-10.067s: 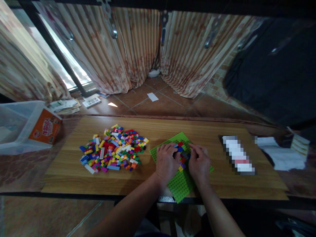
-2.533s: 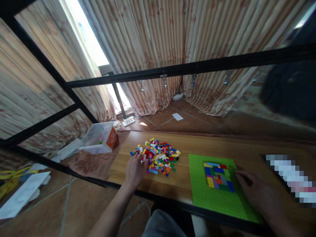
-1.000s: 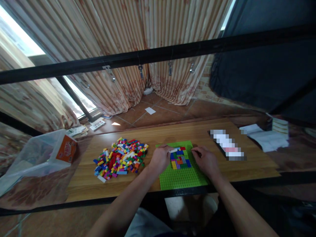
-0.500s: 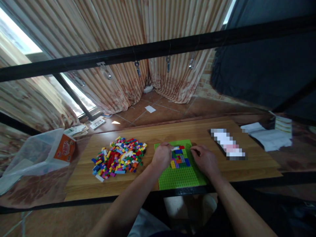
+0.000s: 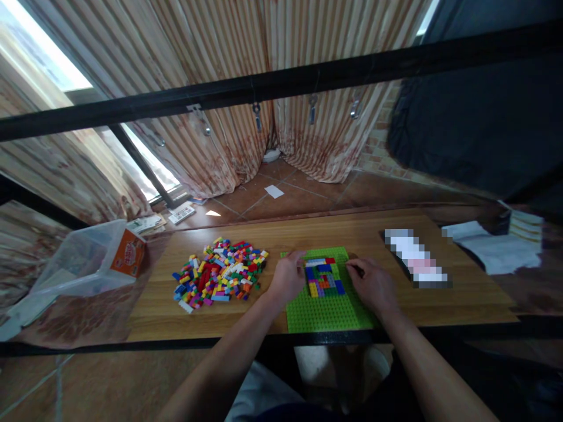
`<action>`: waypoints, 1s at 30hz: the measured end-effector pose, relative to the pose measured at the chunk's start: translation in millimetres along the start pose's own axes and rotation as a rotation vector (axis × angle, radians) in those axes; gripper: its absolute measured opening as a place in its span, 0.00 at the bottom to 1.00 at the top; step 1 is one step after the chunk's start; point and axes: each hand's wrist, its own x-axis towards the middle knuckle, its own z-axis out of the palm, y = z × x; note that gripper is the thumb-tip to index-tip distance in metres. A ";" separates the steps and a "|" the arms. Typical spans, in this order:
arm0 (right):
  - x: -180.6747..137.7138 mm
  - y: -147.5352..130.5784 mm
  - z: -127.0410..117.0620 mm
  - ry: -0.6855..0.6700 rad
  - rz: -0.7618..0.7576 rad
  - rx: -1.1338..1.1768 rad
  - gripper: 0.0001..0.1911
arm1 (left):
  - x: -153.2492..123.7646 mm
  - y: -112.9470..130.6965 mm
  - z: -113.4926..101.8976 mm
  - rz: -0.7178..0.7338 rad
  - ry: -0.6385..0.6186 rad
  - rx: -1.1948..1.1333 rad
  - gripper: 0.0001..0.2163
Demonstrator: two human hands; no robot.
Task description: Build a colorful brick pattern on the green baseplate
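A green studded baseplate point(image 5: 329, 316) lies at the front edge of the table. On its upper middle sits a block of toy bricks point(image 5: 325, 278) in blue, red, yellow, orange, purple and grey, with a white strip and a red brick along its far side. My left hand point(image 5: 287, 276) is at the left edge of this block, fingers and thumb apart, with nothing visible between them. My right hand point(image 5: 372, 286) is over the baseplate's right edge, thumb and forefinger pinched together. Whatever the pinch may hold is too small to make out.
A heap of loose mixed bricks point(image 5: 220, 272) covers the left part of the wooden table point(image 5: 264, 225). A blurred-out flat panel point(image 5: 413, 258) lies to the right. Beyond the left end stands a clear plastic bin point(image 5: 88, 264). A black bar point(image 5: 281, 85) crosses above the table.
My left hand has drawn back left from the brick block, uncovering its white strip. The right hand stays by the baseplate's right edge. The whole view has shifted slightly.
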 end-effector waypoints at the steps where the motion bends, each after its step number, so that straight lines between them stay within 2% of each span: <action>1: 0.0 0.2 0.0 -0.001 -0.003 0.001 0.13 | -1.5 -2.3 -1.3 -0.027 0.012 -0.040 0.21; 6: -0.3 0.8 0.5 0.011 -0.009 0.002 0.13 | -5.6 -9.1 -3.1 -0.087 0.033 -0.101 0.18; 12: -0.5 1.0 1.4 0.022 -0.015 0.009 0.13 | -9.9 -2.4 4.4 -0.114 0.027 -0.149 0.20; 17: -1.3 1.1 0.8 0.012 -0.009 0.011 0.13 | -14.1 7.1 3.5 -0.138 0.031 -0.097 0.19; 21: -2.4 -3.3 -0.2 0.063 -0.016 0.067 0.14 | -10.7 9.6 0.1 -0.229 0.036 -0.042 0.17; 25: -3.7 -17.4 1.8 0.122 -0.198 0.154 0.17 | -1.7 7.0 4.6 -0.275 0.059 -0.056 0.13; 28: -6.8 -28.1 7.8 0.072 -0.367 0.126 0.18 | 4.2 5.3 9.6 -0.276 0.055 -0.074 0.10; 30: -9.3 -31.5 12.9 0.033 -0.408 0.076 0.18 | 6.3 5.1 11.4 -0.270 0.042 -0.081 0.11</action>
